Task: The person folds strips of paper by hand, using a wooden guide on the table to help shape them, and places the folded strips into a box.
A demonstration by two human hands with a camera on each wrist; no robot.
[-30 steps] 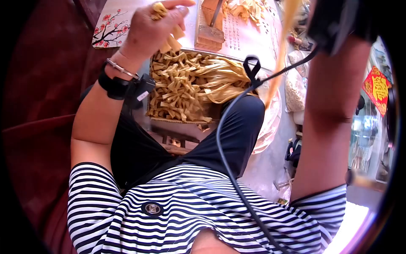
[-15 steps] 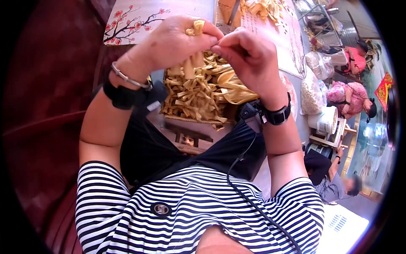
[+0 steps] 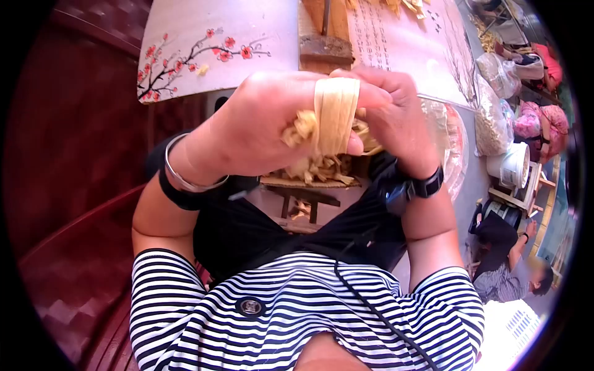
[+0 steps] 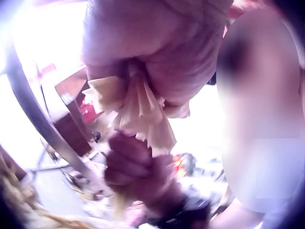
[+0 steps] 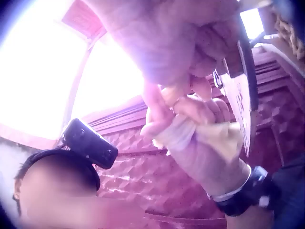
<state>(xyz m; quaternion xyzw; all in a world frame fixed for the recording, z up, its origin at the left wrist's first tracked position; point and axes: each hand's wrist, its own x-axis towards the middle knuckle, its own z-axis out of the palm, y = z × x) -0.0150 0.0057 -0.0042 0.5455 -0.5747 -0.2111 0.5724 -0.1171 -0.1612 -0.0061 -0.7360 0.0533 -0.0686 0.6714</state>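
A broad pale yellow strip (image 3: pixel 336 114) loops round the fingers of my left hand (image 3: pixel 260 120) in the head view. Bunched, pleated ends of yellow strip stick out from that palm, and the left wrist view shows these fanned ends (image 4: pixel 143 112) hanging below the curled fingers. My right hand (image 3: pixel 399 114) meets the left fingertips, its fingers bent. In the right wrist view it pinches a bit of the strip (image 5: pixel 175 95) close against the left hand. Under both hands, a pile of knotted yellow strips (image 3: pixel 322 170) lies in a cardboard box (image 3: pixel 309 183), mostly covered by the hands.
Ahead stands a white board (image 3: pixel 216 37) printed with blossom branches, with a wooden block (image 3: pixel 325 51) on it. More yellow strips (image 3: pixel 408 6) lie at its far edge. To the right are filled plastic bags (image 3: pixel 493 123), a white bucket (image 3: pixel 512 164) and other seated people.
The right hand has come in from the far right to the left hand. The strip now wraps round the left fingers, and both hands have shifted right and nearer the body.
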